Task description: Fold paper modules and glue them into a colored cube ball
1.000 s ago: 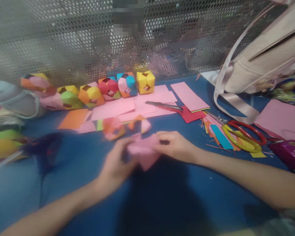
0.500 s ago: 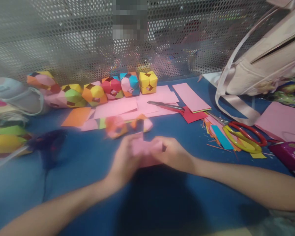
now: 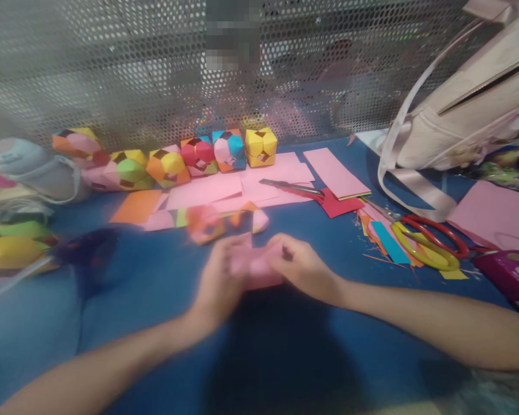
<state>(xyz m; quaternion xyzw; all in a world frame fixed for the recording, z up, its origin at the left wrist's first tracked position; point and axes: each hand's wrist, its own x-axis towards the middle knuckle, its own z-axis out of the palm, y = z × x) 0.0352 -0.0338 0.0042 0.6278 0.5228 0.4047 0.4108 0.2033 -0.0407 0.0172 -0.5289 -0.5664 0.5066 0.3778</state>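
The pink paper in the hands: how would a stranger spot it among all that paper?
Find the blue table, then the left hand and right hand near the view's middle. Between them is the pink paper. Unlike the flat pink sheets lying beyond, it is creased and held by both hands.

The pink paper (image 3: 262, 272), partly folded and slightly blurred, spans the gap between the left hand (image 3: 220, 274) and the right hand (image 3: 306, 268), held at both sides; one corner points up beside the left hand.

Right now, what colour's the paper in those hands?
The paper is pink, clearest in the head view.
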